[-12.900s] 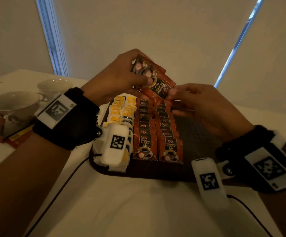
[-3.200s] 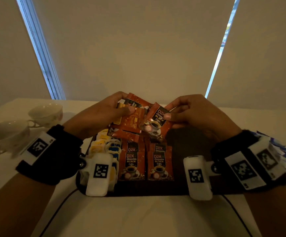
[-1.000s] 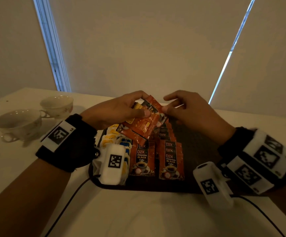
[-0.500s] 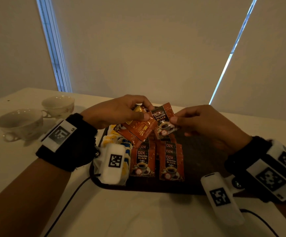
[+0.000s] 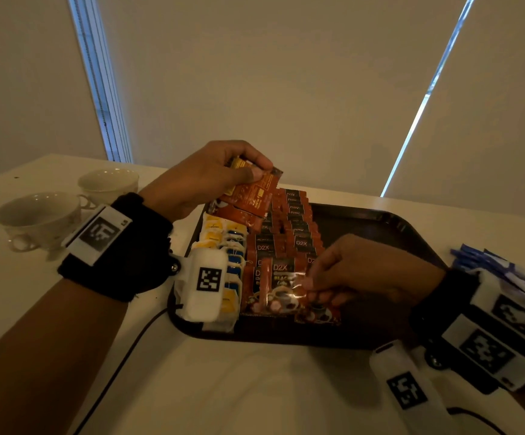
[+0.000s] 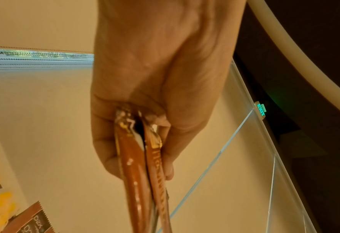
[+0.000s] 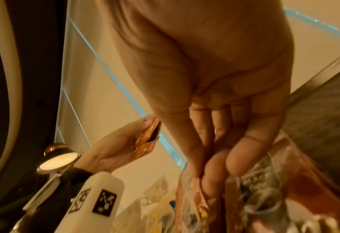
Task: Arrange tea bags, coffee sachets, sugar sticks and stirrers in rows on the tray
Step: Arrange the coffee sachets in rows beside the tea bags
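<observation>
Pinching one coffee sachet (image 5: 281, 285) w/ my right hand (image 5: 361, 271), I hold it low over the near end of the sachet rows (image 5: 289, 233) on the tray (image 5: 390, 224). My left hand (image 5: 204, 177) grips spare sachets (image 5: 248, 196) above the tray's far left, beside the tea bags (image 5: 223, 243).

Both hands (image 5: 211, 177) (image 5: 358, 271) pinching, L raised
</observation>
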Tool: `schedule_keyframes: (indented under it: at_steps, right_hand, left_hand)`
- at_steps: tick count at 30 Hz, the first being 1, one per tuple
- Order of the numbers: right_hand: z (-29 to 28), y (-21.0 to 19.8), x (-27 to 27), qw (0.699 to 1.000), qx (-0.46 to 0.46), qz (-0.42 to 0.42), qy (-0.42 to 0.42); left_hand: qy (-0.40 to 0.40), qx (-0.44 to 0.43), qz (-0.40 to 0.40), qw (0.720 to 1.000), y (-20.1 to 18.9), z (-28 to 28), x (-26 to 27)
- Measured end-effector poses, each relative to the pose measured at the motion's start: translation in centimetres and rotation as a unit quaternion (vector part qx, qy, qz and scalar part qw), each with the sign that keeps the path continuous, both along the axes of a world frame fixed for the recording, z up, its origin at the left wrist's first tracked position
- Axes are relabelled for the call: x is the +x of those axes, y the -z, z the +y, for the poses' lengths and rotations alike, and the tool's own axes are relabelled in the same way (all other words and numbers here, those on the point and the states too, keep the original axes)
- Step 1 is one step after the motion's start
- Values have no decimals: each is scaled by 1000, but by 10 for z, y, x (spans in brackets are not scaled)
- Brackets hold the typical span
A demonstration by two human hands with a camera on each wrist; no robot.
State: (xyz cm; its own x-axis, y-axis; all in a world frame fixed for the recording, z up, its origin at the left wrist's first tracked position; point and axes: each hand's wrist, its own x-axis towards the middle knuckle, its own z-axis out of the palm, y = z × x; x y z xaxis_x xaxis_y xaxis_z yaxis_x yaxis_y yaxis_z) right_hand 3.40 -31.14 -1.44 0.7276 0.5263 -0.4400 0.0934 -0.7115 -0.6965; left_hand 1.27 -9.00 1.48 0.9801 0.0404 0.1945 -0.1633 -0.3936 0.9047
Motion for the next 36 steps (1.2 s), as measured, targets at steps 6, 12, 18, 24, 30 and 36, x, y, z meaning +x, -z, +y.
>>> schedule_keyframes:
  at_steps: [6, 12, 18, 24, 30, 36]
  right_hand:
    - [22, 10, -1, 997, -61, -7, -55]
    - [27, 7, -11, 956, -120, -212, -164]
    - [38, 16, -15, 947, -141, -184, -221]
    - [48, 17, -9, 932, -176, -210, -237]
    - [51, 18, 0, 930, -178, -237, -217]
    - [44, 12, 1, 945, -133, -230, -193]
  left_hand:
    - [11, 9, 5, 1000, 0, -3, -1]
    - [11, 13, 16, 1000, 1, -2, -2]
    - [21, 17, 14, 1000, 1, -3, -2]
    - [18, 16, 15, 1000, 2, -1, -1]
    - [22, 20, 18, 999, 4, 0, 1]
    - [23, 22, 14, 999, 6, 0, 3]
